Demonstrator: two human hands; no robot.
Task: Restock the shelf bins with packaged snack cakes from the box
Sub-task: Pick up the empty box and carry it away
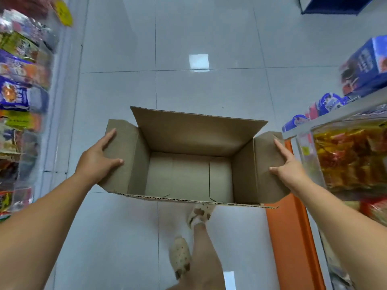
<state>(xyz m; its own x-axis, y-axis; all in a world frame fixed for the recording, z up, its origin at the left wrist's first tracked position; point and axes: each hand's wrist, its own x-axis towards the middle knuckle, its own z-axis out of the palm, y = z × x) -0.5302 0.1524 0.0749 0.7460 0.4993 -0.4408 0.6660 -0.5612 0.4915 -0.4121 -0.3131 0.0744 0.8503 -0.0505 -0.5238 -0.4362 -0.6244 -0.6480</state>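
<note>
Left hand [98, 158], right hand [290, 167], holding flaps, corrugated cardboard box [188, 174]

open brown cardboard box [188, 164], empty, flaps splayed, held above floor

Bright, even overhead light; 2 square glare patches on the glossy floor [125, 49]; box [188, 132] sharp, edge packets [18, 93] smeared and bowed.
</note>
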